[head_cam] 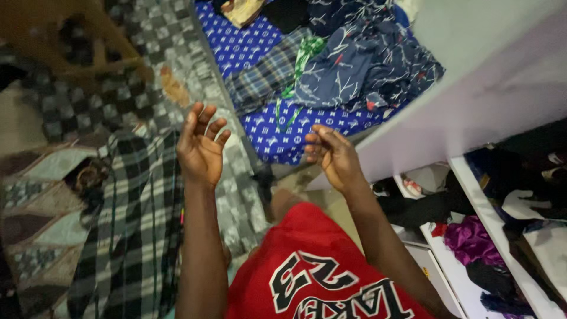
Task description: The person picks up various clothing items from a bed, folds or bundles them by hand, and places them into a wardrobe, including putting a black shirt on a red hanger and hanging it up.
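Blue patterned bedsheet (277, 139) lies ahead of me, with a heap of dark blue printed clothes (366, 65) and a plaid cloth (266, 74) on it, its long side running away from me. My right hand (333, 156) is nearer the heap than my left hand (201, 147). Both hands are raised, fingers loosely spread, holding nothing.

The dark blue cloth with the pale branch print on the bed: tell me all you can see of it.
The dark blue cloth with the pale branch print is soft, thin-looking fabric with small red flecks, lying crumpled and bunched on the blue patterned bedsheet. It overlaps a grey-blue plaid cloth, and a green patterned strip lies along its near edge. Neither the left hand nor the right hand touches it; both are empty.
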